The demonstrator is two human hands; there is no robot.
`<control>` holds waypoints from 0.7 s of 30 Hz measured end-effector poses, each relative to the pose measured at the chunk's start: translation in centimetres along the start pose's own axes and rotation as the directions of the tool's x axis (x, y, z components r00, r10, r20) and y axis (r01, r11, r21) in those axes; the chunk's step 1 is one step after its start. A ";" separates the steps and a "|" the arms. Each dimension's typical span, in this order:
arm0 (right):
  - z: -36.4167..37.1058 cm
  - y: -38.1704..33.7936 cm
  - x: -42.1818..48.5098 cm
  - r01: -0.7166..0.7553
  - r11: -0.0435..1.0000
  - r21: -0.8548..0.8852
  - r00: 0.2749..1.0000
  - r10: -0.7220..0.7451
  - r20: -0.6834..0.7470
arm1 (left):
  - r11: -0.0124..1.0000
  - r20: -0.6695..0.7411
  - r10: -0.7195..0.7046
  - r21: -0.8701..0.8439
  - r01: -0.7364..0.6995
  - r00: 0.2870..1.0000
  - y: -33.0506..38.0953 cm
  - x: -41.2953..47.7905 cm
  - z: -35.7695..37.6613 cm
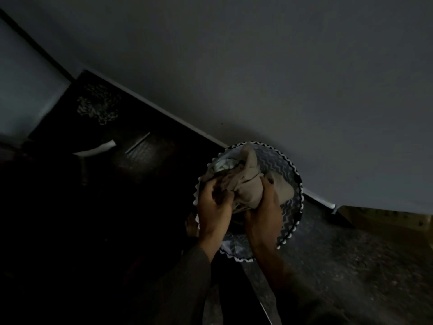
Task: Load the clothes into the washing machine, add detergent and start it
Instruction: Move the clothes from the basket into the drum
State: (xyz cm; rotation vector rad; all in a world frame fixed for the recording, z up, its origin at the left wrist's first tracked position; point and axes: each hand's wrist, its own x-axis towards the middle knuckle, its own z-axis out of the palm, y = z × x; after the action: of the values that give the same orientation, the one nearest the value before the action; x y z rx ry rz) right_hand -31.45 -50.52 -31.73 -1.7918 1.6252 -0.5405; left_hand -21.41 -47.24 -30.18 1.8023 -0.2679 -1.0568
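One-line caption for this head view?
Both hands, left hand and right hand, grip beige clothes over a zigzag-patterned laundry basket.

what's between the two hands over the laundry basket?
Head view: a bundle of beige cloth, gripped by the left hand and right hand, fills the gap above the chevron-patterned basket. No bare stretch between them.

Single head-worn view, wide-angle, tilted sideways, looking steeply down from above at close range onto both hands [241, 207] over a round laundry basket [294, 171], with dim floor [351, 266] and wall [281, 66] around
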 end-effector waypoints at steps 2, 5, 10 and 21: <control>-0.9 -1.4 -0.9 0.021 0.999 -0.030 0.999 -0.022 -0.039 | 0.970 0.130 -0.113 -0.199 0.138 0.985 1.8 -1.8 0.0; -2.4 -3.0 -2.1 0.139 0.990 -0.014 0.990 -0.139 -0.022 | 0.876 0.328 -0.223 -0.345 0.336 0.918 4.3 -3.9 -0.5; -5.2 -6.1 -4.2 0.276 0.955 0.113 0.946 -0.290 0.143 | 0.905 0.310 -0.215 -0.294 0.309 0.926 7.7 -5.3 -2.4; -9.9 -13.7 -3.0 0.217 0.941 0.258 0.968 -0.242 0.069 | 0.797 0.231 -0.108 -0.562 0.223 0.967 14.0 -8.4 -8.2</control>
State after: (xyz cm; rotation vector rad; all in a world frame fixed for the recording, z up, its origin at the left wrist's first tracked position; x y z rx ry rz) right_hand -28.94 -49.20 -14.78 -1.7963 1.2277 -0.7150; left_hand -16.46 -43.76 -12.95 1.1796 0.1099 -1.2704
